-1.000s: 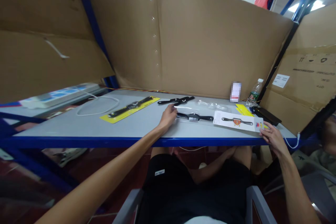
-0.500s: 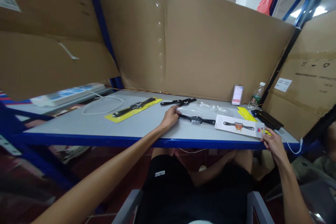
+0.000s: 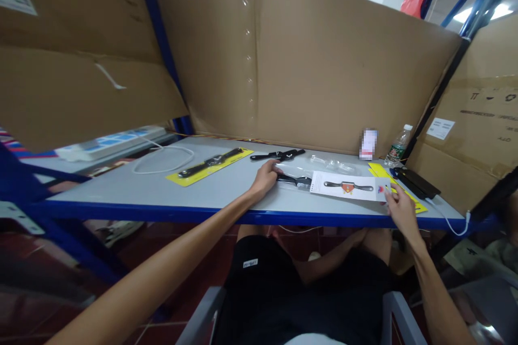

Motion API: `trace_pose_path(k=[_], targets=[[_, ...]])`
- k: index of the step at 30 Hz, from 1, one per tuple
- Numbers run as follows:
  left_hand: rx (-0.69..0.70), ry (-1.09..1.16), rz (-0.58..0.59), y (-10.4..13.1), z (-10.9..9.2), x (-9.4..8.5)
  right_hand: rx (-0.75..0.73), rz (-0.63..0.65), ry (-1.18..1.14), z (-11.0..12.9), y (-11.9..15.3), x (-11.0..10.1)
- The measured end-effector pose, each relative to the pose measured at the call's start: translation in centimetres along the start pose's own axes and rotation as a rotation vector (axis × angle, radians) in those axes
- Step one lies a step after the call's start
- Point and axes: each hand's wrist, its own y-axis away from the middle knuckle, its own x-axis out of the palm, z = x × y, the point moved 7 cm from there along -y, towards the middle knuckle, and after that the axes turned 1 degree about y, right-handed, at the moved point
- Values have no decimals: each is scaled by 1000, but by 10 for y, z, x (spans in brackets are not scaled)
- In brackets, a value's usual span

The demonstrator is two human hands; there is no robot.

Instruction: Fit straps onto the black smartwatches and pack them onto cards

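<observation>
My left hand [image 3: 265, 179] is closed on the left end of a clear plastic package, in which a black two-handled tool [image 3: 293, 179] lies. A white printed card [image 3: 348, 186] showing a picture of such a tool is pinched at its right end by my right hand [image 3: 401, 207]. The card's left part overlaps the right side of the package and hides part of the tool. Left of my hands, another black tool [image 3: 210, 163] rests on a yellow card [image 3: 176, 179]. Behind my left hand lie more black tools [image 3: 277, 156], beside empty clear plastic shells [image 3: 334, 163].
Yellow cards [image 3: 418, 207], a black case [image 3: 416, 184], a plastic bottle [image 3: 399, 146] and an upright phone [image 3: 368, 144] are at the right. A white cable [image 3: 162, 170] loops at the left. Cardboard [image 3: 324, 59] walls the back; the table's blue edge [image 3: 226, 218] runs in front.
My right hand has moved left with the white card, which now covers more of the package and uncovers the yellow cards. My left hand keeps its hold. The view has shifted slightly.
</observation>
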Motion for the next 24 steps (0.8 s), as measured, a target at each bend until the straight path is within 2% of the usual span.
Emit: trace_pose_path(k=[4,7,14,19,24], targets=[[-15,44,2,3,-3,0,-109,-93,202,26,1,15],[-35,54,-5,4,-4,0,-127,-115,297,26,2,22],[-66,30,-21,3,-5,-1,-14,4,370,-4,-8,32],[-128,163,-1,8,-8,1,-42,22,413,9,-16,45],[-198,279,59,22,-14,25,-65,89,392,36,-11,66]])
